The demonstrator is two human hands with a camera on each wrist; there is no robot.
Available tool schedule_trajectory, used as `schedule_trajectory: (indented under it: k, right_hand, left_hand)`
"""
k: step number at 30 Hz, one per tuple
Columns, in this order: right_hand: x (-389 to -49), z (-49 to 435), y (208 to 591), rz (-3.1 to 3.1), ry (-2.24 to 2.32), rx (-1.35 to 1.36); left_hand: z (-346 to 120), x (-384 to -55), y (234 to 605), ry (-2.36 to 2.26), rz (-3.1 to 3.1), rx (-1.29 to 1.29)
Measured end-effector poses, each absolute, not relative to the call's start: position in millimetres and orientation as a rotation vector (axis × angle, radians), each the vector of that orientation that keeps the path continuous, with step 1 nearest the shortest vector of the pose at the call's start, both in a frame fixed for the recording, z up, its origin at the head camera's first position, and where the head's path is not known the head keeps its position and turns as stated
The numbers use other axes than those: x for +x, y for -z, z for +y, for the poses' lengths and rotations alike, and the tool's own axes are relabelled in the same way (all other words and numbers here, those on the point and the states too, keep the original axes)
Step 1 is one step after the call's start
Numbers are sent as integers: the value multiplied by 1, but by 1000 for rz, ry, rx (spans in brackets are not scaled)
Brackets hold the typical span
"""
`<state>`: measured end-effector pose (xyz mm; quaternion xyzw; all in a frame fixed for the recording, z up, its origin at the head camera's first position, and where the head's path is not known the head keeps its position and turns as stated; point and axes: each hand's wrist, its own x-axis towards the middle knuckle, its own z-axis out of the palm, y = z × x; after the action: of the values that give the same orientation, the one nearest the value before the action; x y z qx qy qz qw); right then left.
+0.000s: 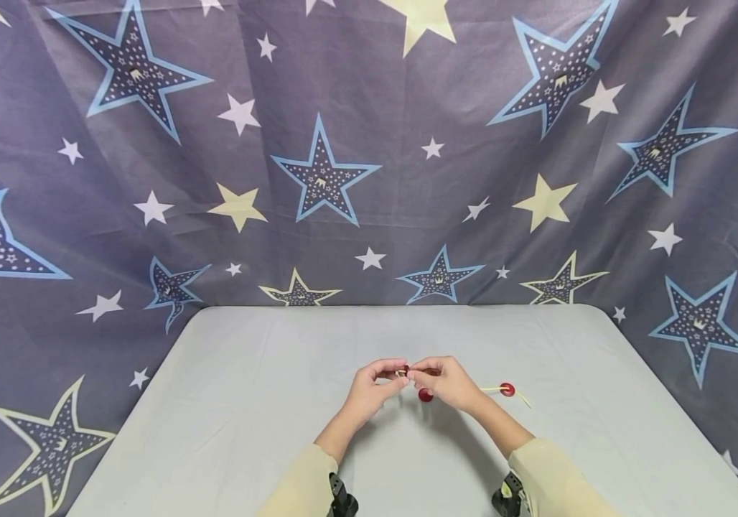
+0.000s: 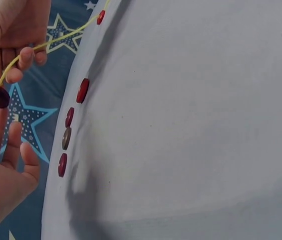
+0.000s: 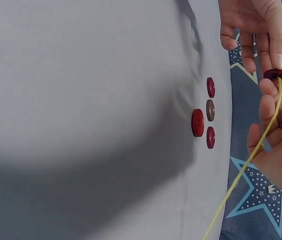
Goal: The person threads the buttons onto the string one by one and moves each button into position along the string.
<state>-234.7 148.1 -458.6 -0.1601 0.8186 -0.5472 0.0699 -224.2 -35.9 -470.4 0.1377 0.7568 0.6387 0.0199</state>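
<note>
In the head view, my left hand [image 1: 372,391] and right hand [image 1: 448,382] meet above the table. Between their fingertips both pinch a dark red button [image 2: 2,97]. A yellow string [image 3: 240,172] passes through this button, a short end showing on the left hand's side. From there it runs by the right hand's fingers to another red button [image 1: 507,389], threaded near the far end. Below the hands on the table are a bright red button [image 3: 197,123], a brown button [image 3: 210,110] and two dark red buttons, one [image 3: 210,137] nearer the right hand.
A white-covered table [image 1: 265,409] lies under the hands. Behind it and along both sides hangs a grey-purple curtain [image 1: 369,86] printed with stars. Black devices, one [image 1: 343,497] on the left, are strapped at the wrists over light sleeves.
</note>
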Motion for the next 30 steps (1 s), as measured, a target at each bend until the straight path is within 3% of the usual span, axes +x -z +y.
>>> schedule_trajectory:
  k: [16, 30]
  right_hand:
    - [-220, 143, 428, 2421, 1645, -485]
    - [-234, 147, 455, 2483, 1649, -563]
  left_hand:
    - [-34, -238, 491, -2060, 2406, 253]
    - [-34, -225, 472, -2084, 2409, 272]
